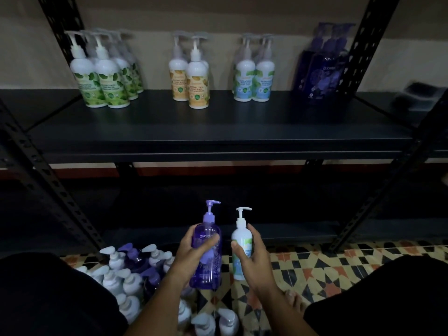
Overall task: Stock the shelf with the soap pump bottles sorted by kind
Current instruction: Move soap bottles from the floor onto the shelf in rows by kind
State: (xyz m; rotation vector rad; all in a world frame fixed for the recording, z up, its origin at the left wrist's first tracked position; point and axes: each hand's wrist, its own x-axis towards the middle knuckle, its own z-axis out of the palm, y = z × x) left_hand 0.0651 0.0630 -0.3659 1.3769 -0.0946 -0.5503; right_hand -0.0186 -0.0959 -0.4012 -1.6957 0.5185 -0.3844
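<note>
The left hand is gripping a clear purple plastic pump bottle upright, while the right hand is holding a white pump bottle with a blue-green label just beside it. Green-, orange-, blue-labelled and purple bottles are standing in separate groups on the black metal shelf. More bottles are crowding the patterned tile floor.

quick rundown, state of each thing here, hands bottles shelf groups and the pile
left hand: grips purple bottle, upright
right hand: grips blue-label white bottle, upright
green group: standing on shelf, far left
yellow group: standing, next along
blue group: standing, right of centre
purple group: standing, far right
floor pile: unsorted, not yet shelved
</note>
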